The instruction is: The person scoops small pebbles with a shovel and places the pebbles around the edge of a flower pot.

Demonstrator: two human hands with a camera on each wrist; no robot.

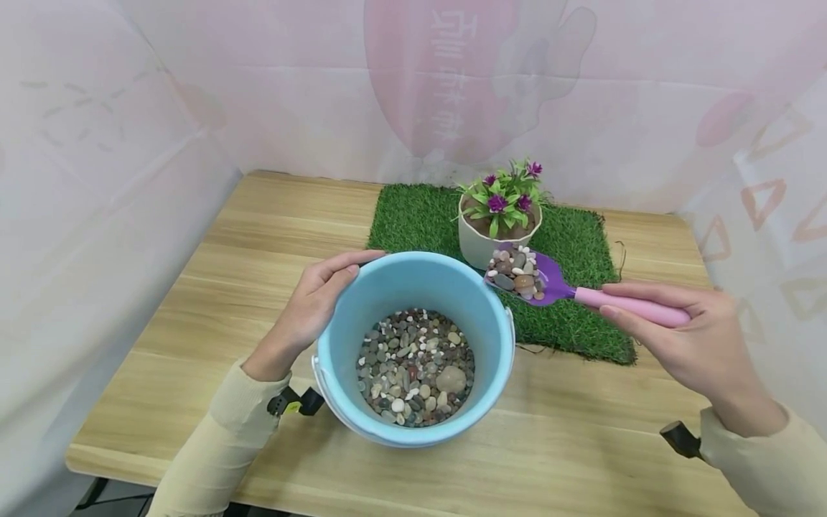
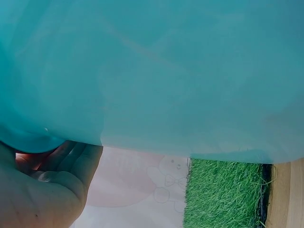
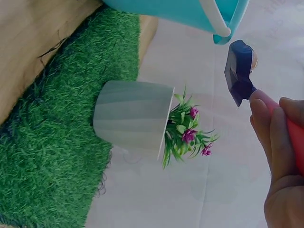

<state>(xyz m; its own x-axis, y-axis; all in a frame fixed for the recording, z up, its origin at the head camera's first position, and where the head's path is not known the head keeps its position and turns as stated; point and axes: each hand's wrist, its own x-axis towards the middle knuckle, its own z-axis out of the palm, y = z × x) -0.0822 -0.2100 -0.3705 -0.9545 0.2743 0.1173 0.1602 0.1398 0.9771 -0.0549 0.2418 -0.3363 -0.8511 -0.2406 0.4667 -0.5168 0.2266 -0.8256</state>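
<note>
A light blue bucket point(image 1: 413, 262) stands on the table with many small pebbles point(image 1: 413, 366) inside. My left hand point(image 1: 313, 301) grips its rim at the upper left; in the left wrist view that hand point(image 2: 52, 190) lies against the blue wall point(image 2: 166, 85). My right hand point(image 1: 698, 337) holds the pink handle of a purple shovel point(image 1: 552, 280), loaded with pebbles, beside the bucket's right rim and above the grass mat. The right wrist view shows the shovel point(image 3: 240, 66) off the bucket's edge, with my fingers point(image 3: 278, 137) curled round the handle.
Behind the bucket, a white pot point(image 1: 478, 248) with purple flowers point(image 1: 497, 202) stands on a green grass mat point(image 1: 413, 215). The wooden table point(image 1: 213, 287) reaches printed cloth walls point(image 1: 291, 93) at the back and sides. The bucket's white handle point(image 1: 326, 391) hangs down around its near side.
</note>
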